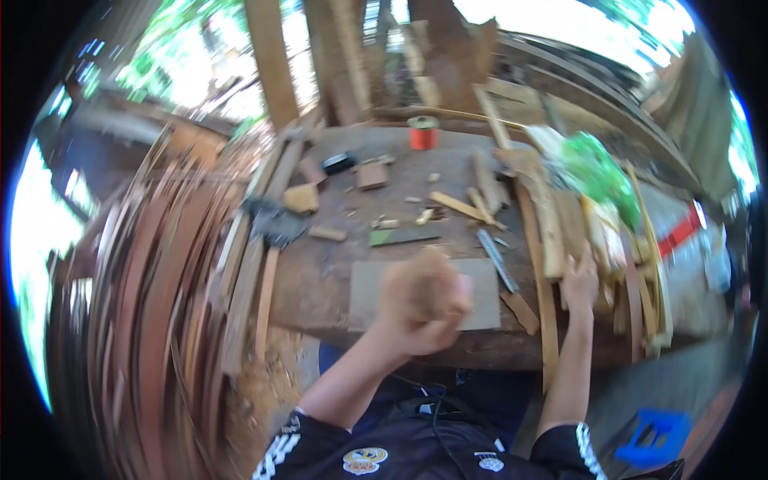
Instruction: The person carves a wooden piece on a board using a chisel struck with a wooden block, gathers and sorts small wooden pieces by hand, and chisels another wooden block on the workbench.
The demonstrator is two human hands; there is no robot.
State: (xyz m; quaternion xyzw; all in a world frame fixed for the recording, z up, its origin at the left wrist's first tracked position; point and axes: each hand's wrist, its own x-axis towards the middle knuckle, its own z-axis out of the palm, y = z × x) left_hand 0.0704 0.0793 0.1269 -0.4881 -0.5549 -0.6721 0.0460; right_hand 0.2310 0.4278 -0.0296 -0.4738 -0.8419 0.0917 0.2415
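My left hand [420, 312] is raised over the near middle of the workbench, its fingers closed round a small tan piece of wood [433, 272] seen nearly end-on and blurred. Below it lies a flat grey sheet [368, 292] on the bench. Over on the right, my right hand [579, 282] has its thumb and fingers about the near end of a flat wooden board [570, 224]. That board lies beside a pale, rough length of wood [546, 216]. A plastic-wrapped bundle [606, 240] sits just right of the hand.
A red spool [423, 134], a black object [338, 163], wood offcuts [372, 176], a green-tipped strip [405, 236] and a metal ruler-like strip [498, 260] lie on the workbench [308, 276]. Long boards [152, 272] stand at left. Green plastic [596, 168] and a blue stool [654, 438] are at right.
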